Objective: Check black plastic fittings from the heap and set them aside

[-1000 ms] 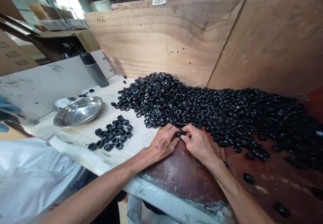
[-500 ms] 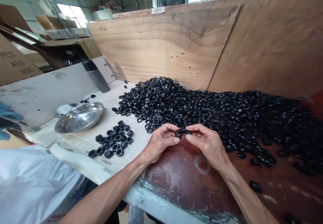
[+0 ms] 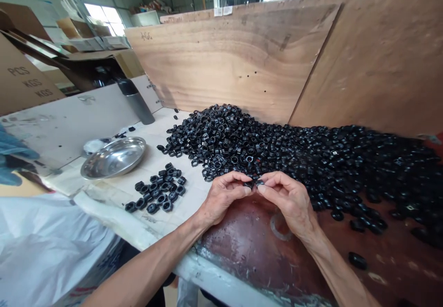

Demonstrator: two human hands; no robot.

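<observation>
White plastic bag (image 3: pixel 44 247) at 8 o'clock, crinkled. Shallow round shiny steel dish (image 3: pixel 114 158) at 9 o'clock on the pale cloth-covered bench (image 3: pixel 114 191). Dark grey metal cylinder flask (image 3: pixel 136 101) leaning at 10 o'clock. Small cluster of black plastic ring parts (image 3: pixel 157 194) just right of the dish, laid flat. Left hand (image 3: pixel 223 196) at centre, thumb and forefinger pinched shut on a small black plastic ring piece (image 3: pixel 248 184). Right hand (image 3: pixel 290 201) just beside it, fingertips pinched on a second small black piece (image 3: pixel 259 183), the two pieces touching. Big glossy heap of black plastic rings (image 3: pixel 294 154) from 12 to 3 o'clock, just beyond the hands. Rough brown plywood boards (image 3: pixel 242 57) upright behind.
</observation>
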